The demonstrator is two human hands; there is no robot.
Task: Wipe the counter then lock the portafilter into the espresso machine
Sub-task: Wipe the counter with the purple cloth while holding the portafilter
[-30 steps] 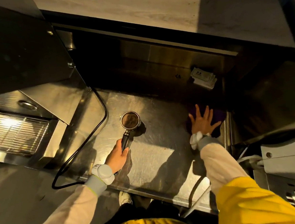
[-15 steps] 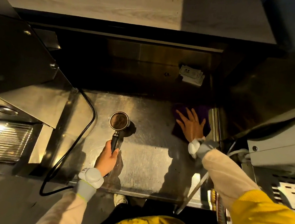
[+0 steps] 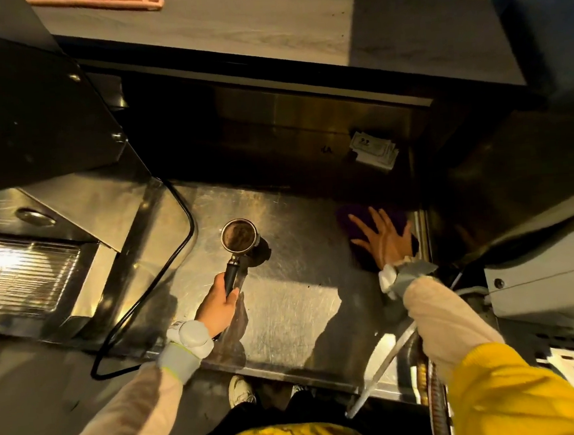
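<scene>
**Cloth flat under your right hand, portafilter parked in your left**

From the head camera, your right hand (image 3: 385, 242) lies palm down on the one purple cloth (image 3: 361, 216) at the far right edge of the steel bench (image 3: 296, 306). The fingers (image 3: 356, 219) are spread apart and pressed flat on the fabric, not pinching it. That open hold suits wiping: it spreads pressure over the cloth so it drags across the metal instead of bunching up. The wipe looks to be under way in the right corner, with most of the bench not yet covered.

Your left hand (image 3: 217, 308) has its fingers wrapped tight around the black handle of the single portafilter (image 3: 238, 235). Its basket sits upright, open side up, dark grounds showing inside. Whether it rests on the bench or hovers just above it, you cannot tell. Kept level and well apart from the cloth, the grounds stay in and the wiping lane stays free.

The espresso machine (image 3: 38, 216) stands to your left, its drip grate lit. One black cable (image 3: 179, 260) loops across the bench between machine and portafilter. One stack of white papers (image 3: 373, 150) lies at the back.
</scene>
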